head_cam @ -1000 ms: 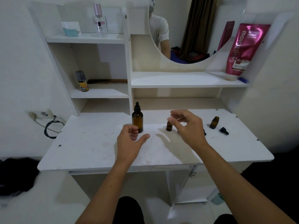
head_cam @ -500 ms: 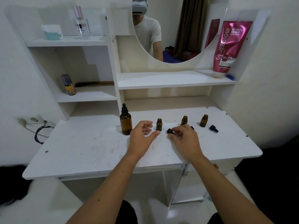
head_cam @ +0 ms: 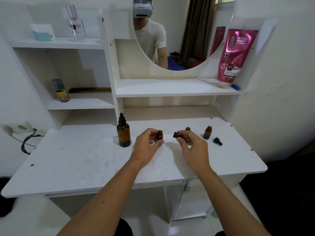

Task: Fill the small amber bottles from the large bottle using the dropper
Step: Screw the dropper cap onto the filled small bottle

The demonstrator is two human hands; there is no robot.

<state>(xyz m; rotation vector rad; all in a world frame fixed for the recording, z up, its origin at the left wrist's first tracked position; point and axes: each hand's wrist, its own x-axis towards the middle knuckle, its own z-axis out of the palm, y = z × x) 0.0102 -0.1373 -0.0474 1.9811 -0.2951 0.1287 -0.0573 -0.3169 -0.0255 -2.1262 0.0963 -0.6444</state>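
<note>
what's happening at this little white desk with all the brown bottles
A person is working at a white vanity desk with small amber bottles. The left hand steadies one small bottle on the desk, while the right hand holds a black cap just beside it. Two more small bottles stand open to the right, with another black dropper cap lying near them. The large amber bottle stands at the left, its dropper top on.

Pink tube [head_cam: 234, 57], perfume bottle [head_cam: 75, 25] (clear), comb [head_cam: 89, 90] on shelves.
</note>
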